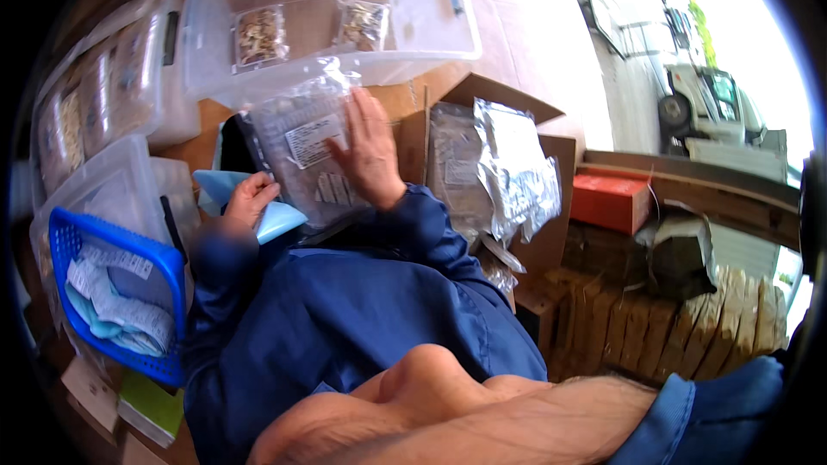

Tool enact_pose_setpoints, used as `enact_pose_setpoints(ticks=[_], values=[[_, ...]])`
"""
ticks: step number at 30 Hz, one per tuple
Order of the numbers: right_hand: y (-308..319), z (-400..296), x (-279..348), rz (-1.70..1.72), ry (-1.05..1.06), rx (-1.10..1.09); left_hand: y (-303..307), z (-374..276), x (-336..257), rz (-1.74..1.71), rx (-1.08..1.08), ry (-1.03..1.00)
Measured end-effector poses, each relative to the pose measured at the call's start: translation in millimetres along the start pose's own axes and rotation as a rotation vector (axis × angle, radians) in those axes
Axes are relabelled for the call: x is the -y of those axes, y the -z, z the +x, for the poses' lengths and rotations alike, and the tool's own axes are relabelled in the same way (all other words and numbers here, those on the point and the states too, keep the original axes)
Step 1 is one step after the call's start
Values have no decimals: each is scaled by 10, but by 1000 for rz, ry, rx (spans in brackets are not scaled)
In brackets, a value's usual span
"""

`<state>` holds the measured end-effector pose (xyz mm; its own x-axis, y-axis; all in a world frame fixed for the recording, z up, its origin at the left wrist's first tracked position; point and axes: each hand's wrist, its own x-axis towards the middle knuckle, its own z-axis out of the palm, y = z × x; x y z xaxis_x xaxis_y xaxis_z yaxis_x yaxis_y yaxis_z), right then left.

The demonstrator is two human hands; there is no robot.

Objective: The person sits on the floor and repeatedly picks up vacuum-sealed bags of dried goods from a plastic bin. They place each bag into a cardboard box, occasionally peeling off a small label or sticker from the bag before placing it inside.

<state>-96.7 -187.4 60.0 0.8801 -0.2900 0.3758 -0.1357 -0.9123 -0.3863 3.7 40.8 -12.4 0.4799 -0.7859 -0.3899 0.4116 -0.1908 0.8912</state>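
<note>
A clear plastic bag point(278, 123) with a printed white label point(315, 141) lies before me. A second white patch, striped with dark marks, sits lower on the bag. My right hand point(373, 155) rests flat on the bag's right side, fingers stretched out, its thumb by the label's edge. Between the thumb and fingers of my left hand point(251, 199) is a light-blue sheet point(282, 216), curled and folded, at the bag's lower left. The bag's contents are hard to make out. A black flat surface point(239, 142) shows beside the bag's left edge.
Beyond the bag stands a clear plastic bin point(426, 55) with two packs of dried food point(260, 35). An open cardboard box point(549, 194) at right holds silver foil bags point(510, 161). At left, a blue basket point(177, 278) holds light-blue-backed label strips point(123, 310) near more clear bins point(97, 187).
</note>
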Motion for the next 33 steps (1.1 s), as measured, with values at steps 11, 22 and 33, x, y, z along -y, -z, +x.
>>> enact_pose_setpoints(ticks=[11,22,33], values=[[67,-426,366,478,356,481,151,-18,120,-33,116,76],[13,-684,-411,334,-288,9,-124,-44,-55,166,105,-42],[113,-318,-102,0,-45,-29,-303,-86,-76,88,162,-103]])
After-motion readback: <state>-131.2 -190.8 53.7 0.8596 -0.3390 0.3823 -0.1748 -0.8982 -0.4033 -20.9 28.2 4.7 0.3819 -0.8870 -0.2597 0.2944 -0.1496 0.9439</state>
